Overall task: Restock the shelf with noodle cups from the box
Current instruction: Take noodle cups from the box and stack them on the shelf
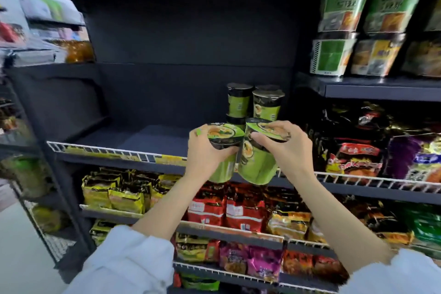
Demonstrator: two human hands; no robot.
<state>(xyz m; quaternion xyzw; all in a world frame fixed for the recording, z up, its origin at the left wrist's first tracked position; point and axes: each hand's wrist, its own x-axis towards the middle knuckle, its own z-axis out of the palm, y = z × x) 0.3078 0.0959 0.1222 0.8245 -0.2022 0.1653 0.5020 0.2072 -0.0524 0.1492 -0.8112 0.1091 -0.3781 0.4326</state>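
Note:
My left hand (pixel 205 153) grips a green noodle cup (pixel 223 150) around its side, just in front of the dark shelf (pixel 133 137) with a white wire rail. My right hand (pixel 284 143) holds a second green noodle cup (pixel 259 164) by its lid rim, tilted and touching the first cup. Both cups hang at the shelf's front edge. Behind them, several matching noodle cups (pixel 266 105) stand stacked on the right part of the shelf. The box is out of view.
The shelf's left part is bare. Noodle packets (pixel 353 153) fill the bay to the right. Boxed cups (pixel 343 7) sit on the upper right shelf. Yellow packets (pixel 114 193) and red packets (pixel 226 210) line the lower shelves. Another rack (pixel 28 174) stands at left.

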